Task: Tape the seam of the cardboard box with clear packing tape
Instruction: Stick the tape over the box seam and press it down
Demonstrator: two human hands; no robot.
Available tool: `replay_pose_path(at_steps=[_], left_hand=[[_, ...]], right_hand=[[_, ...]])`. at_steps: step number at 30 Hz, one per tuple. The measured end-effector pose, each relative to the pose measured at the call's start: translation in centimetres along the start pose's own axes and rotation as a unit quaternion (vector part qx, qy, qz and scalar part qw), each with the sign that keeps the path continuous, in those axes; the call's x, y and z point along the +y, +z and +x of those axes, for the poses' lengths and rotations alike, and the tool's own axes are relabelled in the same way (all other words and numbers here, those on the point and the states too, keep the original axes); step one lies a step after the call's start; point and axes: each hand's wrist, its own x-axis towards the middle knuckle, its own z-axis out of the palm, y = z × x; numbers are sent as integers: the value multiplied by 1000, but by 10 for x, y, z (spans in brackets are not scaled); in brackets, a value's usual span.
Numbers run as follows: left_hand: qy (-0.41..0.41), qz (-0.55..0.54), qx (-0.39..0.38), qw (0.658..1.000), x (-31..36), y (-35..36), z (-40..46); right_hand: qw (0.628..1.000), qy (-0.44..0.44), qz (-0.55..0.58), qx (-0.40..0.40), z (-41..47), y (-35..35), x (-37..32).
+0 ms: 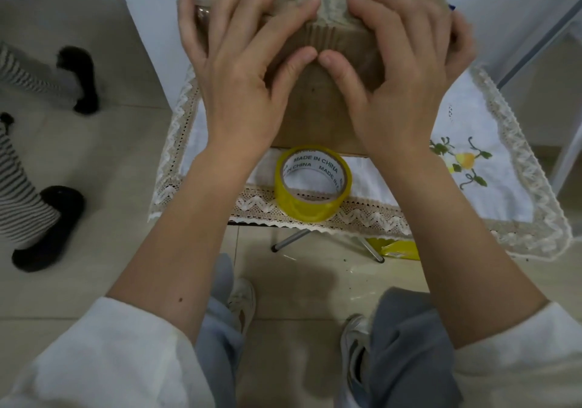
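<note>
Pale floor tiles (94, 143) fill the frame around a small surface (491, 168) draped in a white cloth with lace edging and an embroidered flower at right. On it, at upper centre, stands the box (315, 115), its near face toward the camera. Both hands press flat on the box with fingers spread: the left hand (239, 71) covers its upper left, the right hand (406, 74) its upper right, thumbs nearly touching on the near face. Neither grips anything. Between the index fingers, a strip of tape (327, 8) crosses the top edge of the box, wrinkled and yellowish. A tape roll (311, 184) with a yellow tint lies flat on the cloth just below the box, at frame centre. White sleeves and grey trousers fill the bottom; striped legs in black shoes (50, 228) stand at left.
</note>
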Motion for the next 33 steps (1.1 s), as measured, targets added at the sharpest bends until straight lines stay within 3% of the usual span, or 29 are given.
replay_pose_path(at_steps=[10, 19, 22, 33], left_hand=[[19, 51, -51, 997, -5, -9, -6], [29, 56, -118, 991, -5, -18, -6], [37, 71, -134, 988, -6, -19, -5], [36, 56, -92, 994, -5, -14, -6]], right_hand=[[999, -28, -21, -32, -5, -3, 4], [989, -34, -73, -121, -7, -9, 7], [991, -41, -61, -111, -6, -10, 6], [995, -35, -33, -83, -8, -4, 11]])
